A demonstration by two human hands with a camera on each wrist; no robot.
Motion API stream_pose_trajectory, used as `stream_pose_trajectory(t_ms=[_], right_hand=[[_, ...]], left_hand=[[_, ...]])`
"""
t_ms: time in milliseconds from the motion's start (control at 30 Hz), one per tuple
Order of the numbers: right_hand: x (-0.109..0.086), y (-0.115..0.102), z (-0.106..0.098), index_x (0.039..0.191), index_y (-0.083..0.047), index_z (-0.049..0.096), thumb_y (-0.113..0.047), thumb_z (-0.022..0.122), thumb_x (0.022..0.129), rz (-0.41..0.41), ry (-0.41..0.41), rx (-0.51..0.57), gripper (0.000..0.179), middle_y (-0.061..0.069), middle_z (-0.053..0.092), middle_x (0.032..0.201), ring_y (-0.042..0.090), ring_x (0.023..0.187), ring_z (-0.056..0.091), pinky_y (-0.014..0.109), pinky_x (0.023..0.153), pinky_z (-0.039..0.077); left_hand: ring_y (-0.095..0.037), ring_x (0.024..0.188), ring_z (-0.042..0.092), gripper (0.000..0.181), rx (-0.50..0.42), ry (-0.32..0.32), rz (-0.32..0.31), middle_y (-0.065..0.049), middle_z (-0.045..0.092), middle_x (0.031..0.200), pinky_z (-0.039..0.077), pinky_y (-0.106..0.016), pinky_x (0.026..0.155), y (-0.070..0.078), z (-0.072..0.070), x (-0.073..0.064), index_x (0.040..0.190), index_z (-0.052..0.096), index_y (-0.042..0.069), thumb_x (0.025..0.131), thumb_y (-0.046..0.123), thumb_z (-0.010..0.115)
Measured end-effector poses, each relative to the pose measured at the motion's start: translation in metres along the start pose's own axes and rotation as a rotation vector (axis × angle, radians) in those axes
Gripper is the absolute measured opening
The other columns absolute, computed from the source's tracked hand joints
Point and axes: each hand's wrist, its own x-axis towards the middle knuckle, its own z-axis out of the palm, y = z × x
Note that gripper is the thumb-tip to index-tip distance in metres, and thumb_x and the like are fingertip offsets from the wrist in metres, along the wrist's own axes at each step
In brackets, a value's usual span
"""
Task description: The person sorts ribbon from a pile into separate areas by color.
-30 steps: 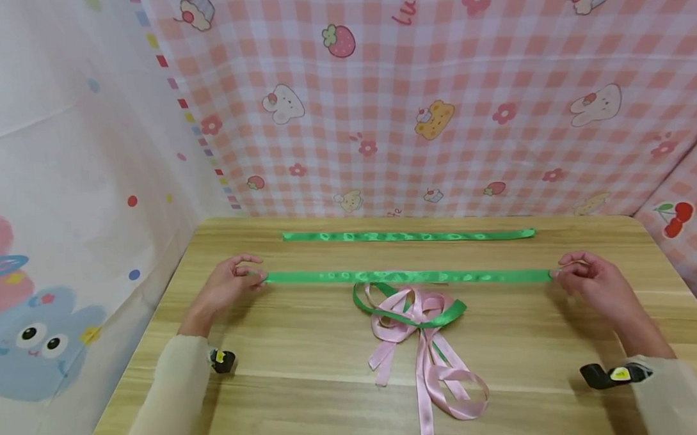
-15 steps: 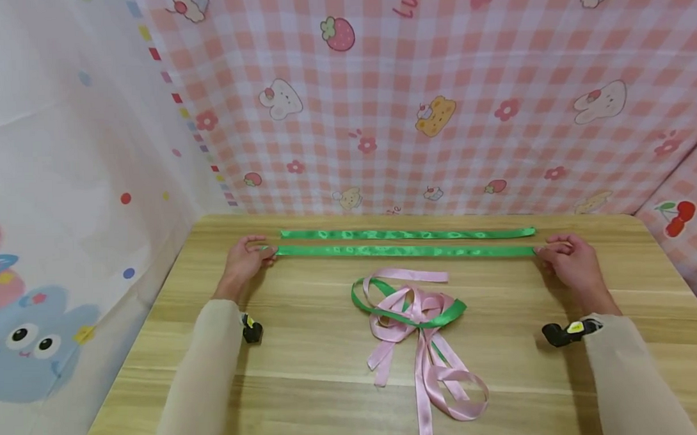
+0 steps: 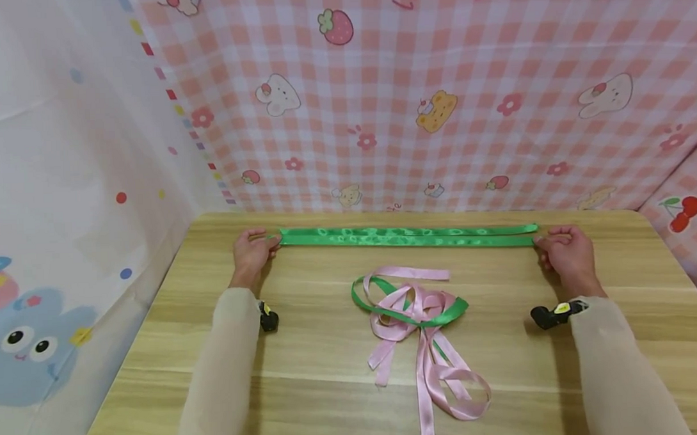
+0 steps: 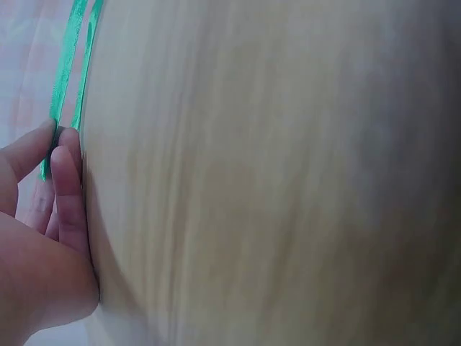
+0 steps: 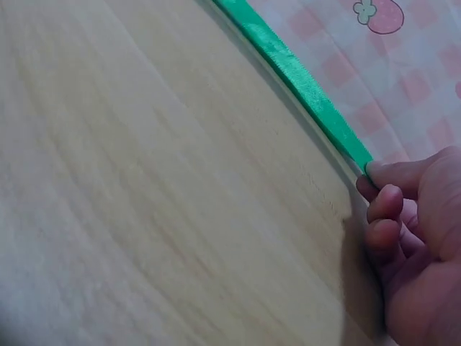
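Observation:
A shiny green ribbon (image 3: pixel 407 241) is stretched straight between my two hands near the back of the table. My left hand (image 3: pixel 253 254) pinches its left end between thumb and forefinger, and a short tip sticks out past the thumb in the left wrist view. At the other end, my right hand (image 3: pixel 567 254) pinches the ribbon's tip, with the remaining fingers curled loosely below. Just behind it a second green ribbon (image 3: pixel 499 229) lies flat, almost parallel. The held ribbon (image 5: pixel 295 79) runs taut from the right fingertips in the right wrist view.
A loose heap of pink ribbon (image 3: pixel 423 304) lies mid-table, with a green ribbon loop (image 3: pixel 452 313) tangled in it and long tails toward the front. The wooden table (image 3: pixel 326 397) ends at a pink checked cloth (image 3: pixel 378 63); a white printed cloth (image 3: pixel 81 163) hangs at the left.
Both hands have carried the stretched green ribbon away from me, from above the pink heap to right alongside the rear green ribbon. The rear ribbon and the heap stay put.

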Motion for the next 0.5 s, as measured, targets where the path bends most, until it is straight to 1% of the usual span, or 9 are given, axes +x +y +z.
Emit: stream_pose_trajectory(t_ms=[67,200,333,500], right_hand=[[0.0011,-0.001,0.0007,0.097,-0.011,0.046,-0.003,0.068,0.09,0.011,0.011,-0.009,0.025,-0.012,0.057,0.055,0.005,0.04,0.05,0.02,0.037,0.042],[0.003,-0.0033,0.0028,0.096,-0.013,0.044,-0.003,0.071,0.088,0.063,0.027,0.022,0.029,-0.011,0.059,0.052,0.005,0.037,0.049,0.02,0.036,0.041],[0.0036,-0.0053,0.0033,0.097,-0.015,0.043,-0.006,0.073,0.087,0.116,0.039,0.027,0.033,-0.01,0.059,0.051,0.006,0.036,0.05,0.021,0.036,0.043],[0.0045,-0.0068,0.0031,0.098,-0.018,0.043,-0.011,0.076,0.087,0.17,0.05,0.01,0.035,-0.01,0.059,0.055,0.007,0.039,0.052,0.023,0.038,0.045]], left_hand=[[-0.006,0.063,0.064,0.044,0.028,0.017,-0.001,0.003,0.067,0.078,0.051,-0.015,0.055,0.0002,0.001,-0.0004,0.122,0.051,0.001,0.085,0.0,0.075],[-0.005,0.064,0.064,0.044,0.083,0.045,0.002,0.004,0.065,0.079,0.053,-0.015,0.06,0.001,0.0017,-0.0015,0.122,0.053,0.0,0.085,0.001,0.076],[-0.004,0.065,0.064,0.042,0.094,0.051,0.001,0.002,0.065,0.082,0.054,-0.015,0.063,0.002,0.0023,-0.0025,0.122,0.053,-0.001,0.086,0.003,0.076],[-0.004,0.066,0.064,0.04,0.103,0.055,-0.01,-0.001,0.064,0.087,0.054,-0.016,0.066,0.002,0.0033,-0.0022,0.12,0.053,0.001,0.087,0.004,0.075]])
